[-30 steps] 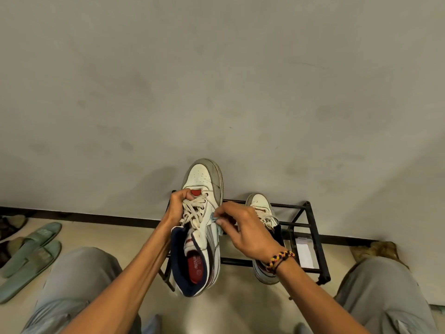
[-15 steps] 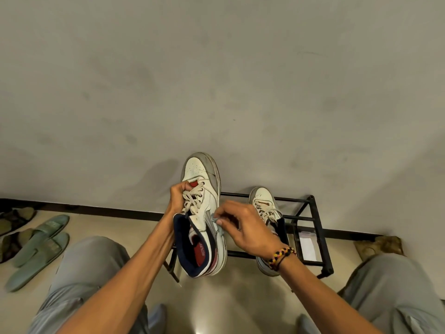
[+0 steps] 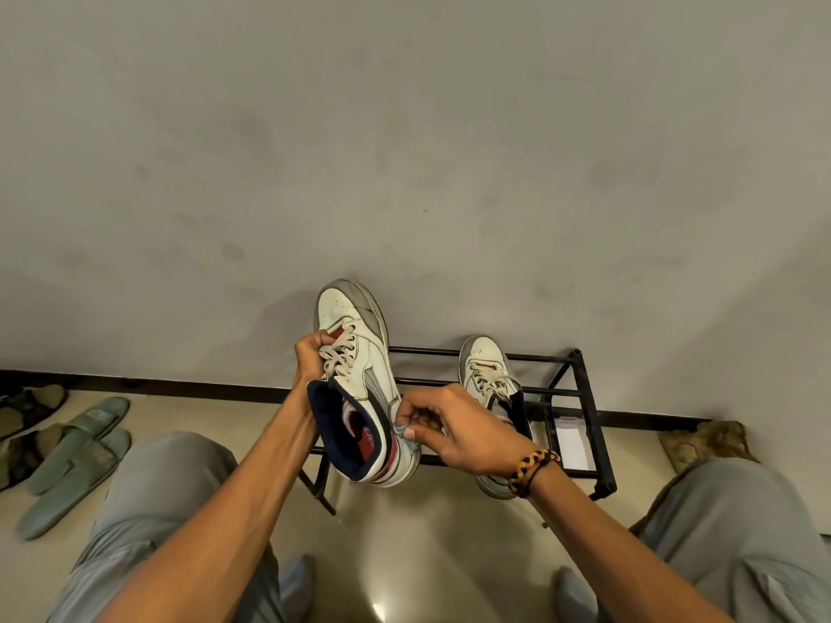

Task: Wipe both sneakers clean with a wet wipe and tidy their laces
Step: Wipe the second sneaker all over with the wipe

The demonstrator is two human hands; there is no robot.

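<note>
Held sneaker (image 3: 359, 375): white high-top with grey toe cap, navy collar and red lining, raised in the air in front of the black metal shoe rack (image 3: 580, 397), toe pointing up toward the wall (image 3: 404, 150). Left hand (image 3: 314, 357) grips it at the lace side, fingers curled round the upper beside the cream laces (image 3: 339, 357). Right hand (image 3: 454, 424) is at the sneaker's heel side, fingertips pinching a small pale wet wipe (image 3: 401, 430) against the outer wall near the collar; only a scrap of the wipe shows. A braided bracelet (image 3: 533, 469) sits on the right wrist. Second sneaker (image 3: 488, 375) stands on the rack's top rails, toe to the wall, heel end partly hidden behind the right hand. Inside the rack, right end, a clear box (image 3: 571, 442) with something white in it. Left of the rack, on the floor (image 3: 427, 555), green slippers (image 3: 76, 447). The person's knees in grey trousers (image 3: 148, 492) flank the rack.
</note>
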